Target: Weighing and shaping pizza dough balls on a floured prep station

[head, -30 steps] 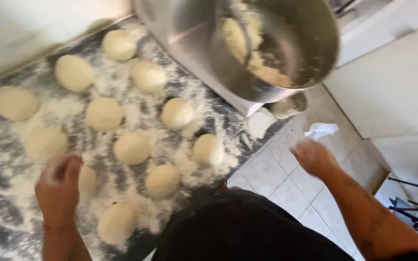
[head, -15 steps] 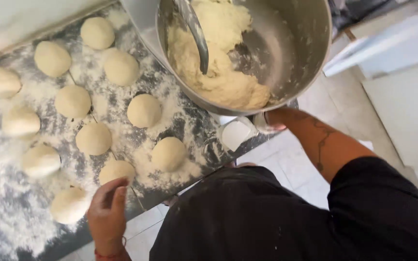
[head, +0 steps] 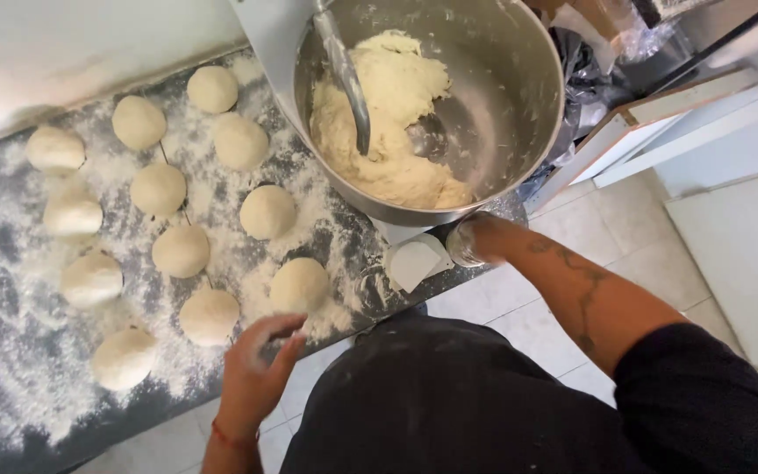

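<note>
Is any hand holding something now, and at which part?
Left hand: fingers curled above the floured counter, hold cannot be told. Right hand lies under the mixer bowl; its grip is hidden.

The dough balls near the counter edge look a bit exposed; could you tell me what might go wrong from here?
The left hand hovers at the counter's front edge beside the nearest dough ball; a careless sweep might push it off the floured counter. The right hand sits under the mixer bowl, close to the dough hook, perhaps a pinch risk.
</note>
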